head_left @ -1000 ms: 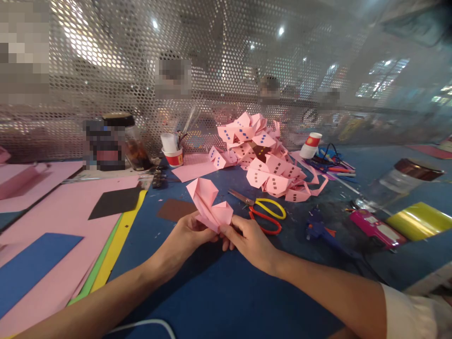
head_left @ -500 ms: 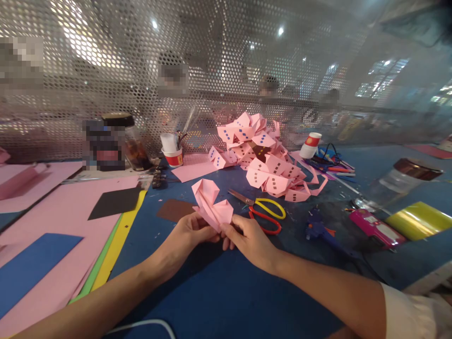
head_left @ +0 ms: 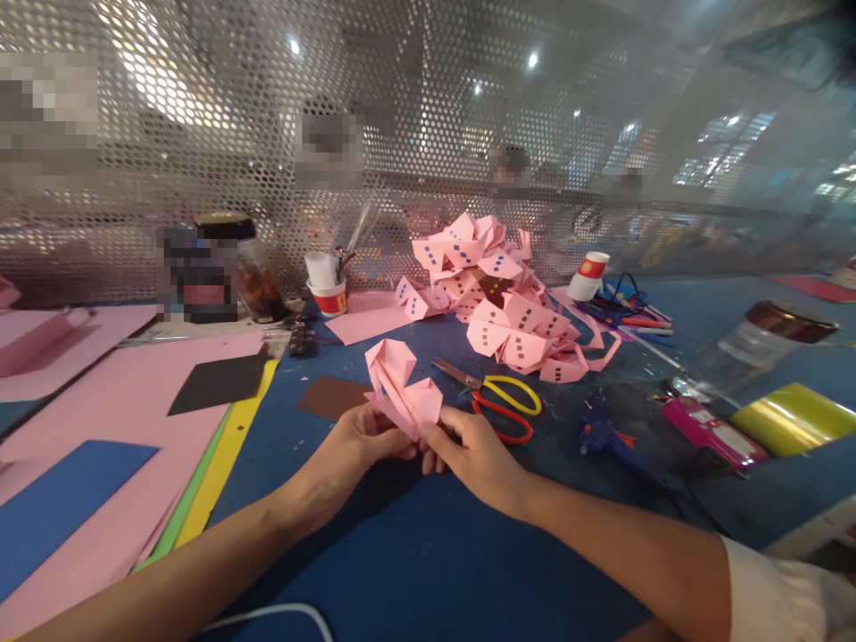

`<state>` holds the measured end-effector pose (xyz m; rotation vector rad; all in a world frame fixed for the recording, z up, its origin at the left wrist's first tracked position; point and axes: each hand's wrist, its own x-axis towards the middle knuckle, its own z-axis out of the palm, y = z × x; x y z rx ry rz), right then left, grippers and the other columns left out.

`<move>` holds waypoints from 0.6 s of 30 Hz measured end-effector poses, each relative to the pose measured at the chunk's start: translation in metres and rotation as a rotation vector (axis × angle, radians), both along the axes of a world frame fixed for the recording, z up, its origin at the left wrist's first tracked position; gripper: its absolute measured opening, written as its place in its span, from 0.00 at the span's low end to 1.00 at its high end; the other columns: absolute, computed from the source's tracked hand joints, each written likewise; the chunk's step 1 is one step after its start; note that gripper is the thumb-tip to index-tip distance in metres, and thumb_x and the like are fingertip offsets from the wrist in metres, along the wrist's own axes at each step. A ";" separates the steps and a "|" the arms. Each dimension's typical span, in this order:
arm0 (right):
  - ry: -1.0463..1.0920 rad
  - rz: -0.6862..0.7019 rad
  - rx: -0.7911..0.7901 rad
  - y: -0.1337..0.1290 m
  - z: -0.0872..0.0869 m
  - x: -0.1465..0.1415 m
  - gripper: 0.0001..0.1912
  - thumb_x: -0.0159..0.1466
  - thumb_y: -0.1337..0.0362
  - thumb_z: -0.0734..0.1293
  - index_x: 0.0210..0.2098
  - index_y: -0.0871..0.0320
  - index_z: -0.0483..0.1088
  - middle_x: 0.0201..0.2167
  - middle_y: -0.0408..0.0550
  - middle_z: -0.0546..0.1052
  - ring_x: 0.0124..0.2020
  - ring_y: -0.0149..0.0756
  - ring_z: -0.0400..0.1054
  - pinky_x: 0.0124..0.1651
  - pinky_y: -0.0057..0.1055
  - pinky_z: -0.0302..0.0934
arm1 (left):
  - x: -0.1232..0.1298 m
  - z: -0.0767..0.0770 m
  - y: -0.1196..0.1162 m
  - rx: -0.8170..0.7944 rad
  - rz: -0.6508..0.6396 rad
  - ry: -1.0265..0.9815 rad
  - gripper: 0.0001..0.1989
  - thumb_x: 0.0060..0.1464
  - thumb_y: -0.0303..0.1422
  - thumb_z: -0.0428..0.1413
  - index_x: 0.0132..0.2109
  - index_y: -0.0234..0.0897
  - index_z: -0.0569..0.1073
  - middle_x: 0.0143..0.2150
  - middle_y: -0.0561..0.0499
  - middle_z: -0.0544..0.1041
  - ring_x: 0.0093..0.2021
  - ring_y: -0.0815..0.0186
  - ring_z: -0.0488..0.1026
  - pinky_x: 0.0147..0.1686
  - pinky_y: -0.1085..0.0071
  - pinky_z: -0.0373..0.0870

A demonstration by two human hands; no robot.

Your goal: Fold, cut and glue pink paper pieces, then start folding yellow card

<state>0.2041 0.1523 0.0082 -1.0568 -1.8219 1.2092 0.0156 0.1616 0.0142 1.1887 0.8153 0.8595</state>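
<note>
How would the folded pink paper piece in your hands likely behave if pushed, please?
The folded pink paper piece is probably light, being thin paper. Its folds likely stiffen it, since its upper flaps stand unsupported above the left hand and right hand. Pushing those thin flaps could crumple them.

At four o'clock, a loose off-white sleeve [head_left: 772, 590], softly creased and plain where it showed, ended in a broad hem [head_left: 733, 588] round the right arm [head_left: 621, 539]. Below that hem the arm was bare, narrowing to an uncovered right hand [head_left: 478, 459] at five o'clock. At eight o'clock the left arm [head_left: 220, 557] was bare too, slender, tapering toward the uncovered left hand [head_left: 354, 443].
</note>
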 end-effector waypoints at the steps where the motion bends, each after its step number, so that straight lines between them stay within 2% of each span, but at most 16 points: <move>1: 0.004 -0.006 -0.003 0.000 0.000 0.000 0.16 0.71 0.55 0.60 0.34 0.59 0.69 0.24 0.44 0.76 0.25 0.29 0.69 0.30 0.25 0.63 | 0.000 -0.001 0.000 -0.013 -0.006 -0.018 0.05 0.55 0.28 0.60 0.39 0.33 0.77 0.33 0.50 0.79 0.34 0.68 0.73 0.38 0.73 0.68; 10: 0.006 -0.013 0.004 0.001 0.000 0.000 0.17 0.71 0.54 0.60 0.33 0.59 0.69 0.24 0.44 0.77 0.24 0.29 0.69 0.30 0.25 0.63 | -0.001 -0.001 0.000 -0.023 -0.068 -0.096 0.05 0.56 0.27 0.59 0.40 0.33 0.77 0.35 0.49 0.80 0.34 0.67 0.75 0.39 0.72 0.70; 18: -0.023 0.009 0.017 0.000 -0.001 0.000 0.16 0.72 0.55 0.59 0.35 0.59 0.70 0.24 0.44 0.76 0.25 0.29 0.69 0.30 0.25 0.63 | 0.000 0.002 0.000 0.020 -0.032 0.015 0.06 0.55 0.33 0.61 0.37 0.33 0.76 0.33 0.49 0.78 0.34 0.66 0.73 0.36 0.72 0.66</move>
